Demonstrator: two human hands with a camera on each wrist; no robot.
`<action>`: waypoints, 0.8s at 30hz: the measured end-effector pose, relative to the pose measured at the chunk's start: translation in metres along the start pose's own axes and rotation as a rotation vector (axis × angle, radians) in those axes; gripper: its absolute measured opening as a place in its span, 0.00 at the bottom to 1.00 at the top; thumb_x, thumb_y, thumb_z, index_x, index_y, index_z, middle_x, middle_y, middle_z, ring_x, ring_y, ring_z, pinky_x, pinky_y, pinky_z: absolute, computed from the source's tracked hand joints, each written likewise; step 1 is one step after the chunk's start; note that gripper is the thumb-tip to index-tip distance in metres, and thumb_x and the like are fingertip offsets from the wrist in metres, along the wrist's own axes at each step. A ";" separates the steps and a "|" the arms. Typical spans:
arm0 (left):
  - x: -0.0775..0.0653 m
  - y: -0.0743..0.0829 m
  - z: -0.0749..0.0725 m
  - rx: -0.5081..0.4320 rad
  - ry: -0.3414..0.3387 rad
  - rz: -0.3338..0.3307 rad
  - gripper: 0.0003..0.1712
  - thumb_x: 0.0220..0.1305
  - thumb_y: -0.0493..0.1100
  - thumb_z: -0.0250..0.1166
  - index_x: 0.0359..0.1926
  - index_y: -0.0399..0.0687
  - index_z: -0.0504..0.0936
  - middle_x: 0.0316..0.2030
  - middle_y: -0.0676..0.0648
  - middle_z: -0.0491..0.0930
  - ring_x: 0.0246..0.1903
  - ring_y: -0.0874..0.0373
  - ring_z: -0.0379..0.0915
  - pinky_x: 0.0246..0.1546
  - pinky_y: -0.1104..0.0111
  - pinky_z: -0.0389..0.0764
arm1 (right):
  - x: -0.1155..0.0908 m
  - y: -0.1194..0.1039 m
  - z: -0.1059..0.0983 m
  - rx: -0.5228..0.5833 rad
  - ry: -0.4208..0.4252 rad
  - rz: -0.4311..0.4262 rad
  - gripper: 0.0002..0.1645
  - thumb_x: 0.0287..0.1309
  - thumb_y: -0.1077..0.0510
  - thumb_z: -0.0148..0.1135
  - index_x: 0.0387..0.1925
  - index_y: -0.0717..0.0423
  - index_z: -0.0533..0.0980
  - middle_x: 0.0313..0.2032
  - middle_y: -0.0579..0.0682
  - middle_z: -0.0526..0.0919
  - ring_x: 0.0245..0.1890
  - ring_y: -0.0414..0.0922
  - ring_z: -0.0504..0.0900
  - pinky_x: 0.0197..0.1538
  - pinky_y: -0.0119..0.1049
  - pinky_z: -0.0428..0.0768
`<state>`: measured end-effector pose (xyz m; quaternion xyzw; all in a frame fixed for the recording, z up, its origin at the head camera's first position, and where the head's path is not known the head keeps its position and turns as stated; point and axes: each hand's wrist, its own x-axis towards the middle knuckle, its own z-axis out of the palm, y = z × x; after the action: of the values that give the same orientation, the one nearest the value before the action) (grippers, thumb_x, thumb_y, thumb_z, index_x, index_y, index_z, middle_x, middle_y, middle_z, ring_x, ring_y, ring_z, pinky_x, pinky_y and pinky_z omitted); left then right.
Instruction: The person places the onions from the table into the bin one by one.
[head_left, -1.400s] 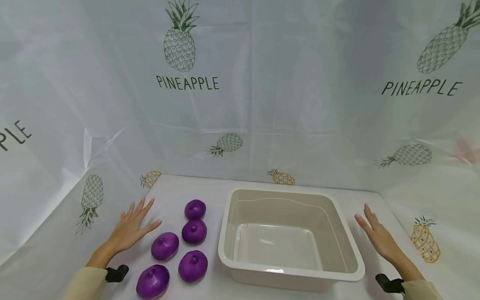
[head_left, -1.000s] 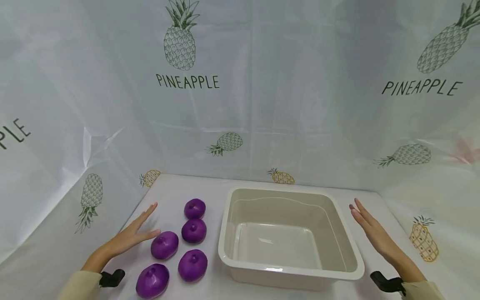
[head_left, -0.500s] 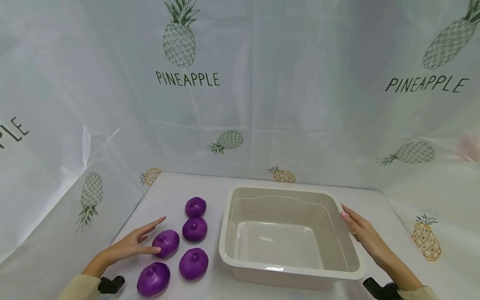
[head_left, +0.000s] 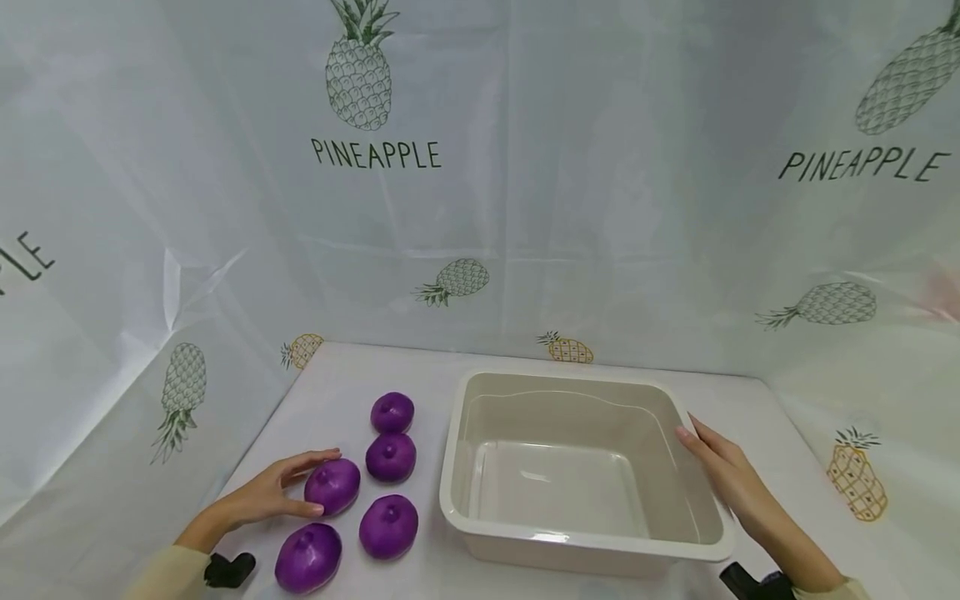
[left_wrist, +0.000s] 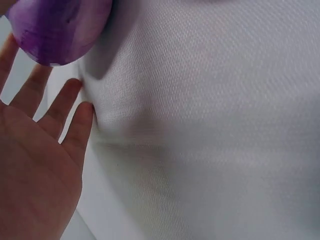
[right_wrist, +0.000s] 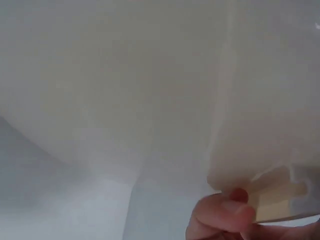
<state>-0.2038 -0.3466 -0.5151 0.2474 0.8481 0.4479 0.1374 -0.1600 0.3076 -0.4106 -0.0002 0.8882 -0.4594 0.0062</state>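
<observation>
Tub [head_left: 540,555] is being gripped at its right-hand rim by the right hand [head_left: 738,483], the thumb being laid over the edge. Left of the tub, a round purple object [head_left: 333,486] is being held by the left hand [head_left: 262,493], its fingers being curved about the sides. A secure hold is judged to be depending on pressure being spread across the widest part, and on the tub being steadied without being tilted. One tub, two hands and five purple objects are being counted. Besides the held object, four are being supported by the surface [head_left: 427,575] left of the tub: a farther pair [head_left: 391,457], apparently touching, and a nearer pair [head_left: 388,527], standing apart.
</observation>
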 end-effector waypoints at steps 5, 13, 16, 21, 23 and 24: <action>0.002 -0.003 0.000 -0.073 -0.024 -0.003 0.42 0.59 0.40 0.73 0.72 0.40 0.66 0.69 0.38 0.66 0.63 0.74 0.63 0.62 0.66 0.70 | -0.001 -0.002 0.000 -0.040 0.052 -0.062 0.38 0.78 0.46 0.44 0.74 0.68 0.53 0.70 0.72 0.59 0.57 0.40 0.74 0.41 0.23 0.77; 0.004 -0.005 0.000 -0.256 -0.062 -0.009 0.41 0.59 0.32 0.72 0.71 0.37 0.65 0.70 0.30 0.61 0.62 0.72 0.65 0.58 0.78 0.69 | -0.002 0.002 0.005 -0.022 0.119 -0.213 0.32 0.78 0.54 0.45 0.72 0.73 0.56 0.65 0.74 0.65 0.50 0.17 0.66 0.42 0.16 0.75; 0.005 -0.005 -0.001 -0.275 -0.058 -0.012 0.40 0.59 0.31 0.71 0.71 0.37 0.65 0.69 0.33 0.63 0.61 0.68 0.68 0.58 0.75 0.72 | -0.002 0.003 0.005 -0.022 0.120 -0.216 0.32 0.78 0.54 0.45 0.72 0.73 0.57 0.66 0.73 0.65 0.53 0.19 0.65 0.43 0.14 0.72; 0.008 0.002 -0.006 -0.293 -0.048 0.017 0.40 0.59 0.30 0.70 0.71 0.39 0.65 0.68 0.39 0.66 0.60 0.60 0.72 0.59 0.71 0.74 | -0.001 0.002 0.005 -0.038 0.121 -0.210 0.32 0.79 0.53 0.44 0.72 0.72 0.57 0.67 0.71 0.63 0.65 0.53 0.67 0.46 0.10 0.66; 0.010 0.007 -0.009 -0.290 -0.052 0.046 0.40 0.60 0.30 0.70 0.71 0.40 0.65 0.68 0.40 0.66 0.61 0.58 0.71 0.60 0.71 0.73 | 0.000 0.002 0.006 -0.038 0.119 -0.212 0.32 0.79 0.53 0.44 0.72 0.73 0.56 0.67 0.72 0.63 0.64 0.67 0.63 0.47 0.09 0.65; 0.011 0.010 -0.011 -0.288 -0.052 0.063 0.40 0.60 0.30 0.70 0.71 0.40 0.65 0.68 0.39 0.67 0.61 0.58 0.71 0.60 0.71 0.73 | 0.000 0.002 0.006 -0.037 0.120 -0.213 0.33 0.79 0.53 0.44 0.72 0.73 0.56 0.67 0.72 0.63 0.64 0.68 0.62 0.47 0.09 0.64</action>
<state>-0.2152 -0.3430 -0.5007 0.2632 0.7629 0.5626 0.1795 -0.1596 0.3041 -0.4157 -0.0670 0.8902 -0.4404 -0.0956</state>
